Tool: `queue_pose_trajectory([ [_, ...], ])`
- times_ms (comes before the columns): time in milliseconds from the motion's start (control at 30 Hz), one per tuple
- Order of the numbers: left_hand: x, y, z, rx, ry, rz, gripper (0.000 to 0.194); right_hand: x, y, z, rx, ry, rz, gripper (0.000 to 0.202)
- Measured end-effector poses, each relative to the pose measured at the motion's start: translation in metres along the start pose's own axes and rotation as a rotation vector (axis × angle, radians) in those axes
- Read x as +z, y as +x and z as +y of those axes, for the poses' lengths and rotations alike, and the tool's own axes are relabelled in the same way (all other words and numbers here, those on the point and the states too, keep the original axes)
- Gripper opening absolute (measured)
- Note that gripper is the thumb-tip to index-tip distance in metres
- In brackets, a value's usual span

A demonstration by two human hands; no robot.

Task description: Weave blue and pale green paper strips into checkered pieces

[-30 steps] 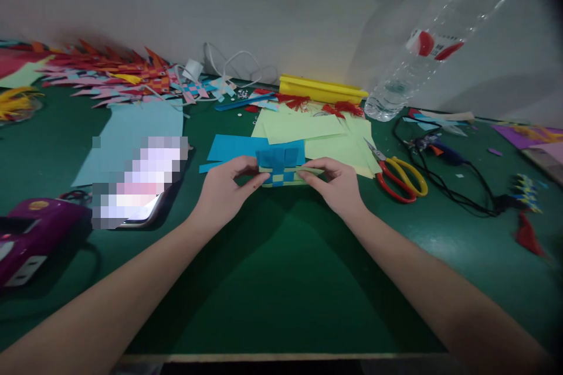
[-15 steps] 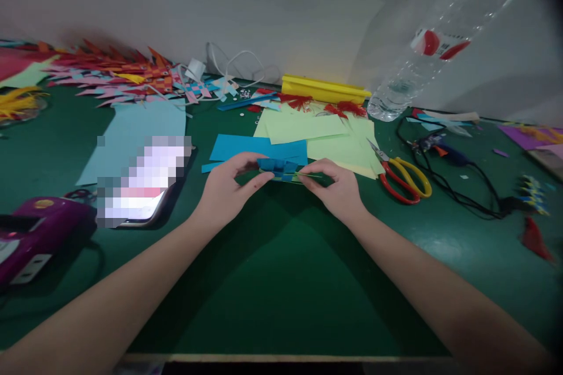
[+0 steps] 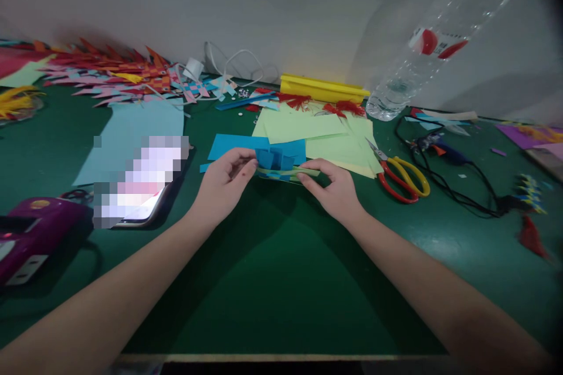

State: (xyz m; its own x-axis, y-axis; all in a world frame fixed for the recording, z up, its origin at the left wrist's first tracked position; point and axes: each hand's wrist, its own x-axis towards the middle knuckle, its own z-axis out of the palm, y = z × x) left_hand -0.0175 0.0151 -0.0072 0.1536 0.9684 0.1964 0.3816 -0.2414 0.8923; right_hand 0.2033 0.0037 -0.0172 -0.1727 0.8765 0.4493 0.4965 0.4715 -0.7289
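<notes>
Between my hands is a small woven piece of blue and light-green paper strips point(image 3: 275, 159), held just above the table. Its blue strips stand up at the top, and a pale green strip runs across toward the right. My left hand point(image 3: 229, 181) pinches the left end between thumb and fingers. At the right end, my right hand point(image 3: 329, 187) pinches the green strip. Behind the piece lie blue paper sheets point(image 3: 237, 145) and pale green paper sheets point(image 3: 308, 127). Scissors point(image 3: 398, 174) with red and yellow handles rest right of my right hand.
A phone point(image 3: 149, 187) and a purple power box point(image 3: 44, 228) are on the left. Light blue paper point(image 3: 132, 123) lies behind the phone. A clear bottle point(image 3: 422, 64) stands back right, near black cords point(image 3: 466, 187). Red-orange folded paper pieces point(image 3: 127, 70) lie along the wall.
The blue strips now stand up higher, and the pale green strip shows broader across the piece. My left fingers have shifted slightly left and up.
</notes>
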Motion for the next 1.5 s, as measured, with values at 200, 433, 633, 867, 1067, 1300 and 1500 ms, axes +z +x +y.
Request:
queue_pose_trajectory([
  [200,0.001,0.001,-0.005,-0.008,-0.005,-0.019,0.021,-0.001,0.0,-0.002,-0.029,0.001,-0.036,0.018],
  [433,0.002,0.001,-0.004,-0.01,0.006,-0.022,0.021,0.0,-0.003,-0.006,-0.048,0.008,-0.033,0.021],
  [633,0.002,0.001,-0.003,-0.007,0.044,-0.009,0.022,0.003,-0.003,-0.004,-0.103,-0.025,-0.051,0.014],
  [867,0.003,-0.001,0.005,0.023,-0.075,-0.078,0.026,0.003,-0.002,-0.005,-0.109,-0.026,-0.089,0.009],
  [1067,0.003,-0.002,0.001,0.069,0.059,-0.117,0.028,0.003,-0.002,-0.001,-0.02,-0.023,-0.03,0.008],
  [1300,0.005,0.0,-0.009,0.124,0.225,-0.16,0.035,0.002,-0.001,0.0,0.063,-0.011,0.077,0.012],
  [1500,0.007,-0.002,-0.004,0.154,0.323,-0.245,0.025,0.002,-0.004,-0.002,0.06,-0.008,0.09,0.013],
])
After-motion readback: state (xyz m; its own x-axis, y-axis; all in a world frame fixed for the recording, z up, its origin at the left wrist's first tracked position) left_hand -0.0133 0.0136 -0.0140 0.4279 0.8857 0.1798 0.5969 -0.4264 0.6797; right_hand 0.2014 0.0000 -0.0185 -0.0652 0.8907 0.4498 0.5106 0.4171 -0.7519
